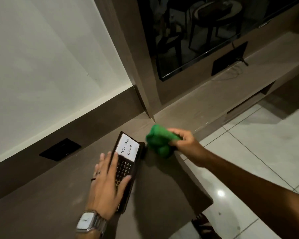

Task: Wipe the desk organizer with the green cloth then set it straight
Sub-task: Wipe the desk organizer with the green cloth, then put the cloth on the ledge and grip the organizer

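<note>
Two hands are at work on the brown desk [59, 195]. The left hand [109, 183] lies flat and spread, fingers splayed, pressing down on the dark desk organizer [128, 163], which lies near the desk's right edge, turned at an angle to that edge and to the wall. A white panel [127, 147] on its upper part reads "To Do List", and below it a calendar-like grid shows between the fingers. The right hand [181, 138] is closed around the bunched green cloth [158, 141], which it holds just beside the organizer's far right corner, seemingly touching it; whether the cloth also rests on the desk cannot be told.

The organizer looks stiff and fairly light, a thin-walled box with hard, smooth faces, so it would likely slide on the desk under a sideways wipe. That makes the flat palm a sensible anchor. For straightening, a hold on its two long sides, or a push against one corner while the palm steadies the other end, should turn it without tipping. The white panel may smear if its writing is erasable, so a light pass there seems wise. The cloth is soft and limp; bunched as it is, it offers a padded face that can fold into corners.

A wristwatch [86, 221] sits on the left wrist.
</note>
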### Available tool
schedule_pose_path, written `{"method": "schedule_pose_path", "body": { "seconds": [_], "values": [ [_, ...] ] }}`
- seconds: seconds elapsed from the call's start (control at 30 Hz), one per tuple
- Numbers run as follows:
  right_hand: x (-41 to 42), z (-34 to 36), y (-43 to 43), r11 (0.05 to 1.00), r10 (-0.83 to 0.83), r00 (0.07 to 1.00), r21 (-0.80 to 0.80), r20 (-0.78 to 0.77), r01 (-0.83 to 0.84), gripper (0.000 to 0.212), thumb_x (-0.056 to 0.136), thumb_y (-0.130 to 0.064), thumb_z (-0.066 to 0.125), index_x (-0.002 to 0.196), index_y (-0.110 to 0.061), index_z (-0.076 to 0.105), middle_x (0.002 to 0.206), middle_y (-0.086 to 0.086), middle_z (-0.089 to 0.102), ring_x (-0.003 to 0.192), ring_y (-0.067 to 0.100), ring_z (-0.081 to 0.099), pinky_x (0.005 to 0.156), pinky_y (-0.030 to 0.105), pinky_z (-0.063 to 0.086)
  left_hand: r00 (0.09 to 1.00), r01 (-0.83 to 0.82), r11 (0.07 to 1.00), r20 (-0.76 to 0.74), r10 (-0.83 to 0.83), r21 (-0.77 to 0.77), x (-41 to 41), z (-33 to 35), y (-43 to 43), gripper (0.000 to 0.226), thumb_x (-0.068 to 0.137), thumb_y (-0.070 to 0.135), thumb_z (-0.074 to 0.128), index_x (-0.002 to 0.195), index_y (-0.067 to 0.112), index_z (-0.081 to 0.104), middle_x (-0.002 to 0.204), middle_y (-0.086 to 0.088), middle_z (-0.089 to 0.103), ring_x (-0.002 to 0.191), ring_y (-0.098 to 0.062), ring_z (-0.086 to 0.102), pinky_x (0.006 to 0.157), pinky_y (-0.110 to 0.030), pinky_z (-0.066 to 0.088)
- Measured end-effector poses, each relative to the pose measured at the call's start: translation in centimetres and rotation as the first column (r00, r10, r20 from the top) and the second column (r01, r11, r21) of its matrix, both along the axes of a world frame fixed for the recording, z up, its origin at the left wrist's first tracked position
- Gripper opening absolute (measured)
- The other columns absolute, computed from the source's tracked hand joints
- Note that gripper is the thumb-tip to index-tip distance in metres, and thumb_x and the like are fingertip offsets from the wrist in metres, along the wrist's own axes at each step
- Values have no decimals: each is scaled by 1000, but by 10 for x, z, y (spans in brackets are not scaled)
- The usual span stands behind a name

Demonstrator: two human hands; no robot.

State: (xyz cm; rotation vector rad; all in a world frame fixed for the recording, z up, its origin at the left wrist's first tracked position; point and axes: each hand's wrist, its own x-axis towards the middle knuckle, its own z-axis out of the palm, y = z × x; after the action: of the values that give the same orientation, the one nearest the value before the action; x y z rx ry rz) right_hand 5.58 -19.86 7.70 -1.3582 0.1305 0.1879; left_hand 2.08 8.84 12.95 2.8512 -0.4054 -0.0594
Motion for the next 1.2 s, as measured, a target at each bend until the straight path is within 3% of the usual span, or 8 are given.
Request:
{"method": "schedule_pose_path", "body": {
  "seconds": [0.1, 0.2, 0.33, 0.43, 0.6, 0.77, 0.97, 1.2],
  "values": [
    [31, -17, -29, 968, -249, 968, -22, -43, 248, 47, 84, 16, 47, 103, -22, 68, 97, 8, 71, 93, 26, 67, 74, 38, 58, 994, 108, 994, 4, -108, -3, 6, -28, -48, 73, 87, 63, 37, 147, 25, 19, 157, -4, 19, 146, -19, 7, 114, -42, 21],
    [52, -36, -48, 934, -344, 938, -123, -39, 337, 43, 81, 17, 42, 106, -10, 64, 91, 11, 69, 83, 22, 69, 62, 29, 58, 980, 195, 977, -63, -190, 85, 4, -70, -83, 75, 88, 68, 25, 147, 24, 13, 159, -4, 13, 146, -19, -2, 114, -37, 10],
    [81, -66, -55, 765, -343, 935, -551, 88, 332, 43, 86, 4, 50, 127, -9, 56, 117, 13, 61, 107, 24, 59, 92, 32, 49, 955, 258, 955, -190, -228, 149, 2, -122, -98, 83, 83, 76, 13, 147, 28, -6, 160, 0, -9, 144, -16, -18, 116, -38, -7],
    [97, -95, -45, 468, -91, 970, -850, 227, 243, 56, 90, -2, 55, 143, -13, 40, 147, 16, 38, 135, 31, 35, 110, 43, 34, 945, 284, 944, -217, -245, 169, 1, -144, -100, 84, 83, 76, 14, 148, 27, -8, 159, -1, -13, 144, -18, -20, 118, -42, -10],
    [92, -139, -26, 146, 417, 909, -988, 11, -55, 62, 98, -31, 44, 152, -16, 18, 161, 8, 8, 147, 27, -2, 118, 50, 11, 954, 268, 941, -193, -230, 206, 0, -147, -99, 84, 85, 75, 18, 149, 24, -1, 160, 0, -7, 145, -19, -15, 116, -45, -7],
    [92, -134, -26, 197, 423, 905, -979, 42, -46, 54, 97, -26, 44, 148, -14, 31, 159, 7, 19, 147, 27, 3, 118, 49, 10, 952, 263, 948, -208, -225, 177, 0, -148, -98, 84, 85, 75, 21, 149, 25, 2, 160, 1, -6, 146, -18, -13, 116, -45, -3],
    [78, -84, -9, 379, 124, 948, -897, 293, 228, 30, 88, -21, 51, 117, -22, 61, 124, 3, 60, 118, 26, 43, 95, 50, 40, 934, 285, 946, -265, -239, 152, 3, -142, -97, 81, 85, 74, 15, 148, 28, -7, 159, 3, -14, 144, -17, -18, 117, -46, -6],
    [63, -36, 46, 601, 315, 907, -798, 280, 37, 37, 88, -8, 55, 124, -16, 59, 124, 7, 59, 117, 23, 51, 100, 41, 41, 982, 187, 981, -7, -187, 52, 24, -63, -69, 64, 93, 61, 25, 147, 28, 15, 158, 2, 11, 146, -13, 3, 116, -41, 14]
  ]
}}
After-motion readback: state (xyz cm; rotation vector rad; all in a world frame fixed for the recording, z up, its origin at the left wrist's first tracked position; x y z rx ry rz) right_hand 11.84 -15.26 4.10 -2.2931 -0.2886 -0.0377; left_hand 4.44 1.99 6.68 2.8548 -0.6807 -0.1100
